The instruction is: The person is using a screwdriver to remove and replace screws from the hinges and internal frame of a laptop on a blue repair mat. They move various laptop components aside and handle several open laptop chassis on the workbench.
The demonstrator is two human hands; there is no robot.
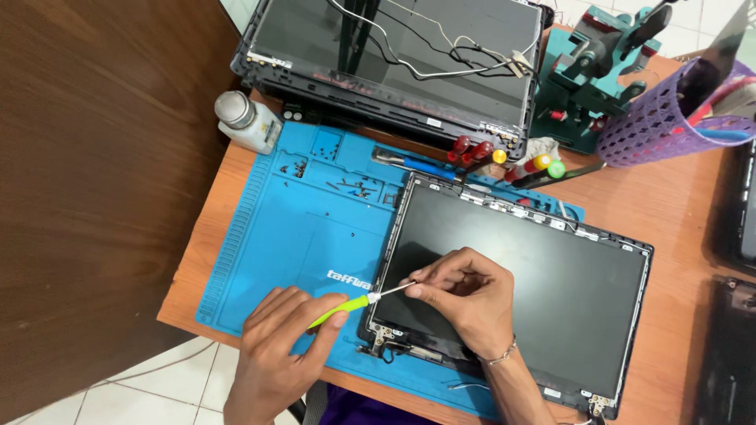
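Observation:
A laptop screen panel [551,283] in its dark lid lies tilted on a blue work mat [299,228]. My left hand [276,346] holds the green handle of a thin screwdriver [354,303], whose shaft points right toward the panel's left edge. My right hand [465,295] rests on the panel's lower left part, with fingertips pinching the screwdriver's metal tip. A thin bracelet sits on the right wrist. The lid's hinge [382,338] shows at the lower left corner.
A second laptop lid [394,55] with loose cables lies at the back. Several screwdrivers [480,153] lie between the two lids. A white bottle [248,120] stands at the mat's top left; small screws [350,187] sit in the mat's trays. A purple basket [669,118] and a green vise [598,71] are at right.

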